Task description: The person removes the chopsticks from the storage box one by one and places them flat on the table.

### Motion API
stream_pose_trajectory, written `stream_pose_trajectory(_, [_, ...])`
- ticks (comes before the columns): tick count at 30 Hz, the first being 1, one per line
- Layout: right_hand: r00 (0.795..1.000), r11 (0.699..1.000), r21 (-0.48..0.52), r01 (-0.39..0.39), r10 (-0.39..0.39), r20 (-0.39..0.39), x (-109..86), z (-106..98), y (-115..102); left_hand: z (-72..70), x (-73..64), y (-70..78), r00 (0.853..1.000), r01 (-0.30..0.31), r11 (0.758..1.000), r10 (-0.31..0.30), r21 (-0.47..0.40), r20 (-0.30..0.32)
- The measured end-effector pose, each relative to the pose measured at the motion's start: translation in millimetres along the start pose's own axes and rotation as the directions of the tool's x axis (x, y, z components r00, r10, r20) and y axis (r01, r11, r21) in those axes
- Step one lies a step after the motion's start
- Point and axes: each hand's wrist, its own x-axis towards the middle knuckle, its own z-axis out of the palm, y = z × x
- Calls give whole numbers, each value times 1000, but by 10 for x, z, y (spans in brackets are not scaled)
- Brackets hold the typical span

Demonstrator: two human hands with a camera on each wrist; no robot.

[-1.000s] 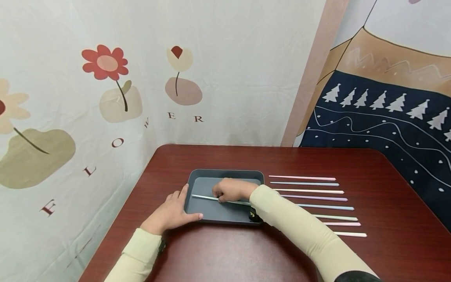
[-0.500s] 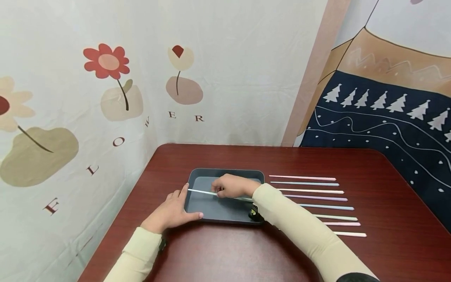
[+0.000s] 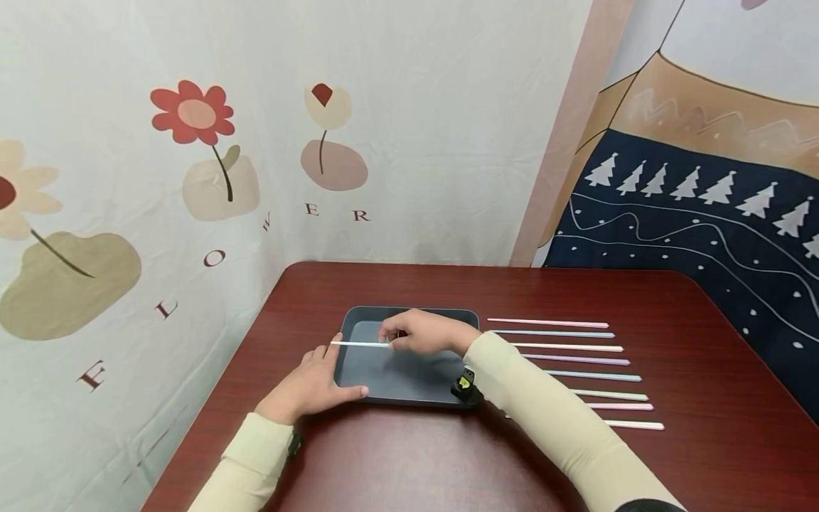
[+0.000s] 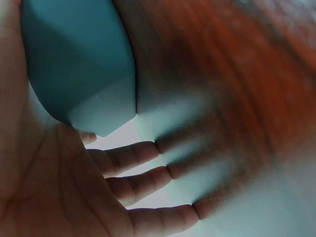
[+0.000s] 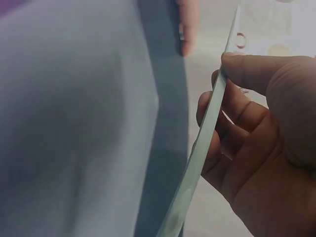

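My right hand (image 3: 430,333) pinches a pale green chopstick (image 3: 358,344) between thumb and fingers, above the grey tray (image 3: 399,380). In the right wrist view the chopstick (image 5: 202,143) slants with its thin tip upward, past the thumb. Seen from the head, its tip points left and overlaps the left hand's fingers; its other end is hidden behind the right hand and sleeve. My left hand (image 3: 301,387) lies at the tray's left end, thumb along the front corner. Its fingers are extended on the table beside the tray in the left wrist view.
Right of the tray, several pastel chopsticks (image 3: 579,360) lie in a spaced column, roughly parallel, some partly covered by the right sleeve (image 3: 544,398). The dark red table (image 3: 416,455) meets a printed curtain (image 3: 435,142) at the back.
My right hand has lifted the chopstick up from the tray and shifted slightly away from me, and the tip has moved left. The left hand and tray have stayed in place.
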Motion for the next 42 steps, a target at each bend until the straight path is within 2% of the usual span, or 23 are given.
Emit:
stream_pose_trajectory(6, [999,999,36,31,-30,-43,-116,-108,-29,7,-4,-8,1000,9,1000,-9,-1,10])
stream_pose_trajectory(13, [997,996,87,21,-15,-71,-356,-235,-29,16,5,1,1000,24,1000,-24,1,10])
stream_pose_trajectory(24, [994,996,81,-26,34,-100,-957,-361,53,10,-13,-3,1000,10,1000,-10,-5,16])
stream_pose_trajectory(42, [972,989,74,-129,141,-187,-1951,-304,283,-7,-25,-9,1000,3,1000,-3,-15,21])
